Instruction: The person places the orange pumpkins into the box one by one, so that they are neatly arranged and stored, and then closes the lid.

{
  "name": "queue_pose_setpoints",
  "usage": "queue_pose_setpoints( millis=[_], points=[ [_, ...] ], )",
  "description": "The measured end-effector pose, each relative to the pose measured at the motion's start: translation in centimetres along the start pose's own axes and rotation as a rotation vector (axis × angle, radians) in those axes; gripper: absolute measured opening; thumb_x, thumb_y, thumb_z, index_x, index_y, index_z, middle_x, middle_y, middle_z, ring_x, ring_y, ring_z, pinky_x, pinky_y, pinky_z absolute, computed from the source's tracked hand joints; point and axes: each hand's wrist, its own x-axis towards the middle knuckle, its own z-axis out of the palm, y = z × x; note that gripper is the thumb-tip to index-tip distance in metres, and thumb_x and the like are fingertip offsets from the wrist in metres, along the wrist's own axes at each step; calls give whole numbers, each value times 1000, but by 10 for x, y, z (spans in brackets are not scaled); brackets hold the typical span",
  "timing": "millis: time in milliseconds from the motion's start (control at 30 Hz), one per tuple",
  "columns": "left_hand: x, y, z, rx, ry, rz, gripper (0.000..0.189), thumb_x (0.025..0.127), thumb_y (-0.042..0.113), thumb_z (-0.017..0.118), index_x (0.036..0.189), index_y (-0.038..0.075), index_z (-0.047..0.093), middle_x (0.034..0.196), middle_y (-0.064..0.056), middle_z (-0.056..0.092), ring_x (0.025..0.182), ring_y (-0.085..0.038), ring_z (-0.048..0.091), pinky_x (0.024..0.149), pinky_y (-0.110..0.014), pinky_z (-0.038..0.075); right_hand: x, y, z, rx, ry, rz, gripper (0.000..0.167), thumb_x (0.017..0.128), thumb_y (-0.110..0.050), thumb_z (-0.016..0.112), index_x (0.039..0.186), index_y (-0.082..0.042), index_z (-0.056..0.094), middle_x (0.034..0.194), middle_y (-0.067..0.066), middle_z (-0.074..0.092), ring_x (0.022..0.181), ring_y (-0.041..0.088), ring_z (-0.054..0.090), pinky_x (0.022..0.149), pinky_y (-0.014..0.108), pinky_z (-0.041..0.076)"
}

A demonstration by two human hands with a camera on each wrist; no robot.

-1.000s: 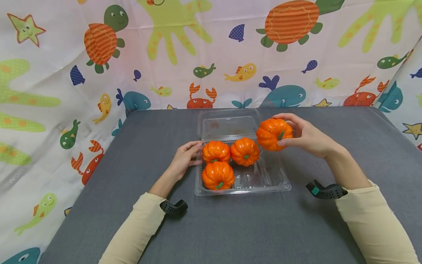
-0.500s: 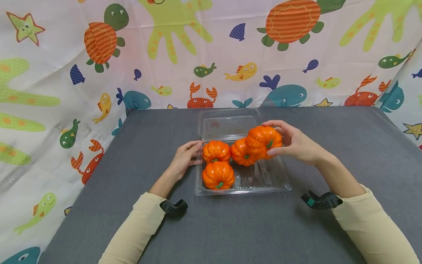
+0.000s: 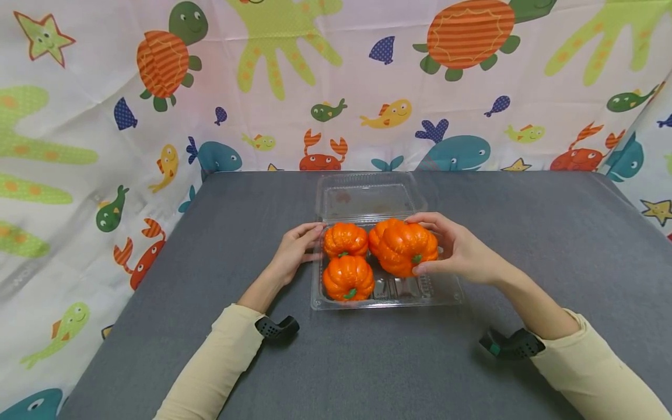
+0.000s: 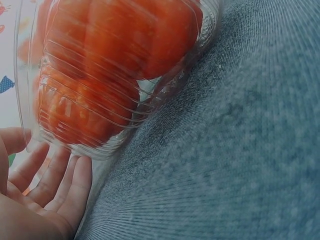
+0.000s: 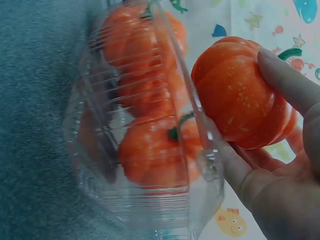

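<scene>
My right hand [image 3: 462,248] holds an orange toy pumpkin [image 3: 401,248] with a green stem, thumb on the near side and fingers behind. In the right wrist view this pumpkin [image 5: 240,95] is above the rim of the clear plastic clamshell container [image 5: 200,130]. From the head, it hides most of another pumpkin at the back right. Two more pumpkins, one at the back left [image 3: 345,239] and one at the front left [image 3: 348,279], sit inside. My left hand [image 3: 294,251] touches the container's left side, its fingers [image 4: 52,175] fairly straight against the wall.
The container's clear lid [image 3: 370,195] lies folded open behind it on the grey table [image 3: 252,233]. A cloth [image 3: 357,64] printed with sea animals hangs at the back and sides. Black wrist cameras [image 3: 511,344] sit below both sleeves.
My right hand has carried its pumpkin left and toward me, from beside the container's back right corner to over its right half. The left hand stays in place.
</scene>
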Motion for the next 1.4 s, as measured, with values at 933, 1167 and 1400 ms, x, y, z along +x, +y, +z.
queue_pose_setpoints(
  millis=[933,1167,1400],
  points=[
    [-1,2,1,1,1,-4,37,100,23,53,130,1,55,120,-14,58,90,-16,61,72,-33,57,-2,13,14,-260,-95,43,66,76,-13,82,129,-12,44,125,7,50,107,24,53,83,32,53],
    [-3,1,1,-4,-1,-9,37,100,24,53,130,2,55,119,-13,58,92,-16,62,73,-32,56,-2,10,11,-274,-174,78,62,82,-7,76,133,-15,41,131,4,46,110,23,51,86,32,52],
    [-2,-1,4,10,-32,15,38,100,26,53,130,3,55,125,-14,56,94,-17,61,73,-33,56,-7,9,7,-260,-220,67,59,84,-1,71,134,-12,41,133,7,42,113,25,49,89,33,50]
  ],
)
